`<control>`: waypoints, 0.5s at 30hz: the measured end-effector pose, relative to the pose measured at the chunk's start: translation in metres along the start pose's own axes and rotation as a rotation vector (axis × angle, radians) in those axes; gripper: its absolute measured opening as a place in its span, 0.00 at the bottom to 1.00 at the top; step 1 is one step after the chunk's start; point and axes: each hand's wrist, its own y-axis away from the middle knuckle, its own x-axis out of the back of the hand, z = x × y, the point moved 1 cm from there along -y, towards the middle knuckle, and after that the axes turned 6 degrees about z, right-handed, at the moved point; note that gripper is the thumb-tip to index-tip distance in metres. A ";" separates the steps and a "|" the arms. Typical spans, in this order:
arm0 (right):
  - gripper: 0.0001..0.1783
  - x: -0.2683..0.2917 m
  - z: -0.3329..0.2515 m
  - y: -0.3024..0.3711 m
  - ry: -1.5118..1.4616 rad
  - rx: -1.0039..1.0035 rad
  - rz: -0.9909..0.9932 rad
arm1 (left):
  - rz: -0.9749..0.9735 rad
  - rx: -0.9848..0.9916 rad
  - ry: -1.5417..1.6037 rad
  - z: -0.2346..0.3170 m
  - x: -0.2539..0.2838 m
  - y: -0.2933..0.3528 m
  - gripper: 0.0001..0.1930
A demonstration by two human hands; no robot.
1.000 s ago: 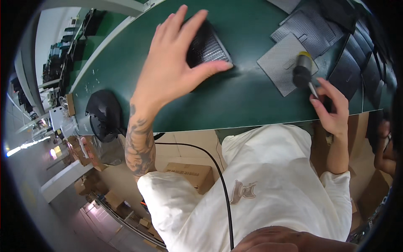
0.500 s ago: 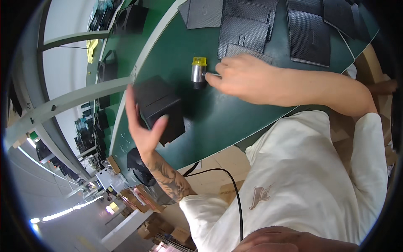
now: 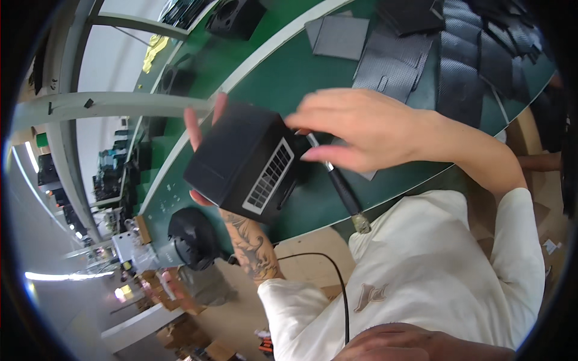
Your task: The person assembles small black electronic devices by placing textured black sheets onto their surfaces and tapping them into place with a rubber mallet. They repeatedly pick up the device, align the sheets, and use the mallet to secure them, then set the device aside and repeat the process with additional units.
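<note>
A black box (image 3: pixel 235 153) with a white gridded label (image 3: pixel 270 176) is tilted up off the bench in my left hand (image 3: pixel 192 128). Its fingers reach around the far side and the thumb shows at the lower corner; the palm is hidden behind the box. At the box's right edge is my right hand (image 3: pixel 367 129), fingers stretched and thumb apart. Beneath that hand runs a hammer (image 3: pixel 343 189) with a metal shaft and black grip, its butt reaching the bench's near edge. The hammer's head is hidden.
Black textured panels (image 3: pixel 391 63) lie in stacks across the back right of the green bench (image 3: pixel 277 66). Beyond the pale rail stands a black cabinet with a round opening (image 3: pixel 235 17). A dark rounded object (image 3: pixel 192 237) sits at the near left, and a black cable (image 3: pixel 334 271) hangs before me.
The box has been lifted and turned, bringing its gridded label into view. My right hand has left the hammer's shaft and moved to the box; the hammer's handle now points toward me.
</note>
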 end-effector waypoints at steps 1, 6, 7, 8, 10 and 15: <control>0.32 0.013 -0.007 -0.009 -0.051 0.062 0.085 | -0.059 0.024 0.063 -0.005 -0.004 -0.002 0.70; 0.45 0.027 -0.022 -0.059 -0.068 0.313 -0.094 | -0.015 0.232 0.155 0.007 -0.038 -0.010 0.80; 0.48 0.022 -0.021 -0.069 -0.235 0.301 -0.242 | -0.044 0.279 0.105 0.021 -0.041 -0.012 0.82; 0.48 0.023 -0.028 -0.076 -0.304 0.218 -0.432 | -0.043 0.269 0.073 0.024 -0.040 -0.009 0.81; 0.48 0.022 -0.034 -0.079 -0.226 0.240 -0.429 | -0.034 0.203 0.054 0.013 -0.034 -0.006 0.80; 0.51 0.029 -0.014 -0.092 -0.146 0.247 -0.443 | -0.164 0.175 -0.004 -0.006 0.005 -0.028 0.65</control>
